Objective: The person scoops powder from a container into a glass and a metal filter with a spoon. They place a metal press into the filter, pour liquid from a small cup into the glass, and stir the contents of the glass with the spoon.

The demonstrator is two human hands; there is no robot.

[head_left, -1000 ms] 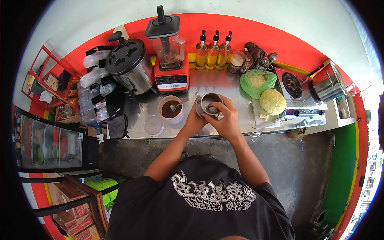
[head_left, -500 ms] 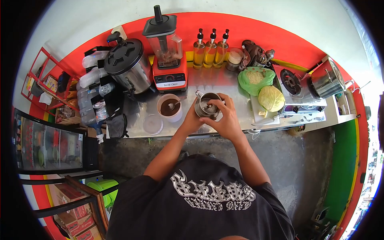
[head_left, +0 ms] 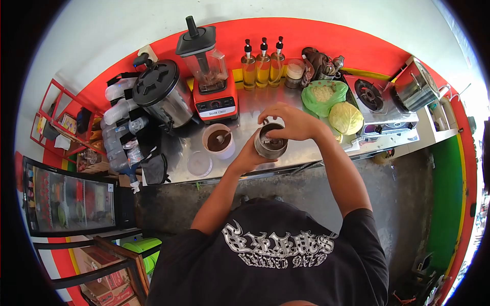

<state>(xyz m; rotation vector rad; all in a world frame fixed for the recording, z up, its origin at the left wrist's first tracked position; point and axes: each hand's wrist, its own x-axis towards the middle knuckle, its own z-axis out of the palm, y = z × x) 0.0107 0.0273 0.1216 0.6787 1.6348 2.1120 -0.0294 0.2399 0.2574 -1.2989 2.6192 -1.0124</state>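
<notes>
My left hand (head_left: 248, 157) is wrapped around the near left side of a small metal cup (head_left: 270, 149), which tilts slightly toward me. Over the cup's far rim bends my right hand (head_left: 296, 123), its thumb at the opening and its fingers curled by the handle side. Some pale or grey contents show inside, too small to identify. To the left of the cup stands a white tub (head_left: 224, 148) of dark brown stuff with a spoon (head_left: 221, 137) in it. A clear round lid (head_left: 199, 163) lies beside the tub.
Behind are a red blender (head_left: 215, 104), a large steel urn (head_left: 173, 104) and several pump bottles (head_left: 263, 71). On the right sit a green bag (head_left: 321, 102), a cabbage (head_left: 346, 119) and a gas stove (head_left: 383, 120). The steel counter's front edge (head_left: 240, 178) runs before me.
My right hand has shifted from the cup's right side up over its far rim, with the elbow swung outward. The cup has turned and tilted toward me. The whole view has shifted slightly.
</notes>
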